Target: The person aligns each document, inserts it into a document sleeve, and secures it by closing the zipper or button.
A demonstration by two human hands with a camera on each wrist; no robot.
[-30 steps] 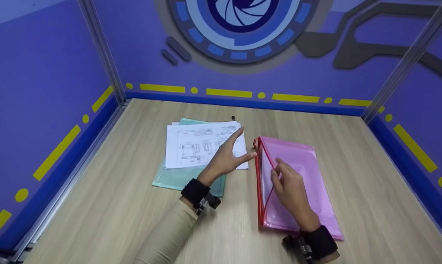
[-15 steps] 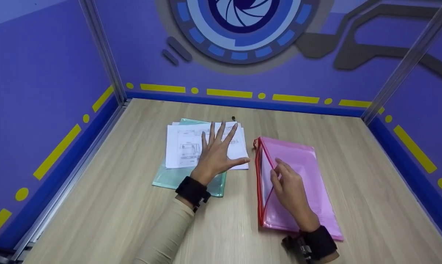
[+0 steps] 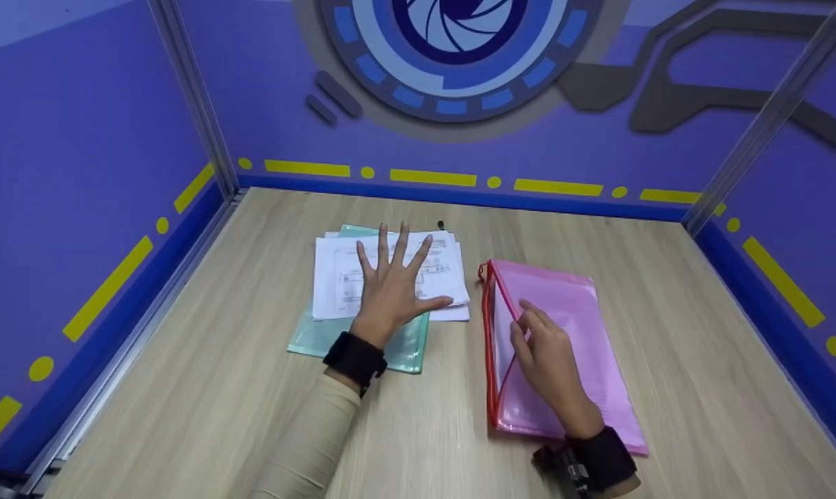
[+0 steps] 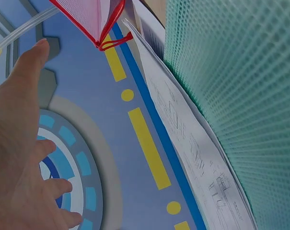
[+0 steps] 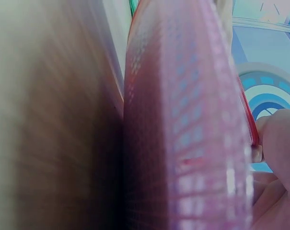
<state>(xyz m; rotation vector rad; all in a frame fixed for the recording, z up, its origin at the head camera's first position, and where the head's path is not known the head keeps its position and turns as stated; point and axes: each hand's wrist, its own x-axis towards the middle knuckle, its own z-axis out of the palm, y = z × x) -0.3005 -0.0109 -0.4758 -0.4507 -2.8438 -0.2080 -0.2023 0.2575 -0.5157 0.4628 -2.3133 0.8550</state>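
One red-edged pink mesh pouch: right hand pinching it open; left of it, spread left hand, seemingly fetching white paper sheets, must grip.

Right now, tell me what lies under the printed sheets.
A green mesh pouch shows past the far and near edges of the printed sheets. They cover its middle, so anything else beneath cannot be seen.

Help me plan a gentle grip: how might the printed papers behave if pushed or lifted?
The printed papers are probably floppy: the left wrist view shows thin sheets with a curved edge. They may slide apart, since their borders sit unevenly. Together they look thin, so they're likely light.
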